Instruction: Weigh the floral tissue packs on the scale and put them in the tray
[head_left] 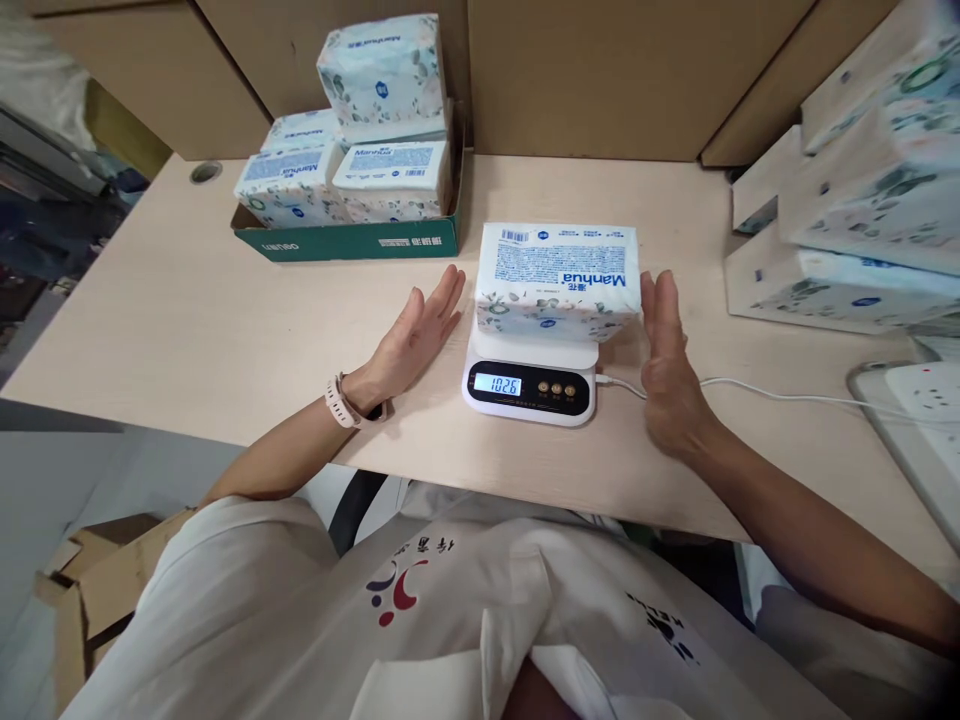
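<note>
A white pack of tissues (556, 282) with blue print and leaf patterns rests on a white digital scale (529, 392). The scale's lit display appears to read 102.6. My left hand (420, 335), with a pale band at the wrist, is held just left of the pack, fingers stretched and apart from it. On the other side, my right hand (667, 365) stands upright with its fingers extended, close to the pack's right end; whether the fingertips touch it I cannot tell. Neither hand grips anything.
A green box (345, 243) holding several tissue packs (390, 180) stands at the back left. More tissue packs (847, 285) are stacked at the right. A white cable (787, 390) runs from the scale toward a power strip (926, 390). Cardboard-brown panels (600, 80) border the table's back.
</note>
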